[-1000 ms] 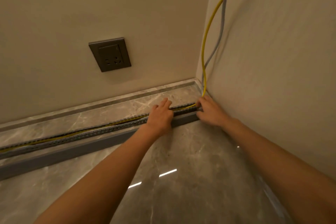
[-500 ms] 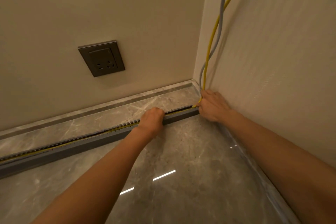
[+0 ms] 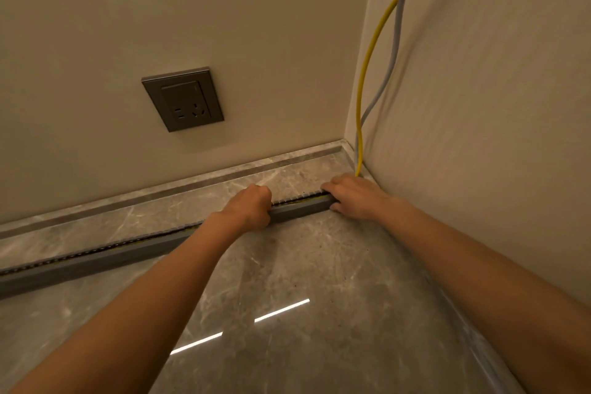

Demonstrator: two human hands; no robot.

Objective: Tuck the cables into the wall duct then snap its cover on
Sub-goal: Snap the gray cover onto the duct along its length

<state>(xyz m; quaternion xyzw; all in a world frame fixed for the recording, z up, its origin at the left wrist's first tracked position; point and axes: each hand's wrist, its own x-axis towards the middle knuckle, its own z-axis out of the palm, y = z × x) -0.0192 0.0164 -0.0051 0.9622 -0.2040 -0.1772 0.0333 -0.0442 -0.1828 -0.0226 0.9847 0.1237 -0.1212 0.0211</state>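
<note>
Head view: one grey slotted duct (image 3: 96, 261) lying on the marble floor (image 3: 287, 265) along the wall base. Two cables, one yellow cable (image 3: 367, 61) and one grey cable (image 3: 396, 25), descend the corner into its right end. Two hands: left hand (image 3: 251, 206) fist-curled on the duct; right hand (image 3: 355, 197) pressed flat on its end. One wall socket (image 3: 183, 99); no legible writing.

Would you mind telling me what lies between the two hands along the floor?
In the head view, an open stretch of the grey duct runs between the left hand and right hand, uncovered, toothed edge showing.
</note>
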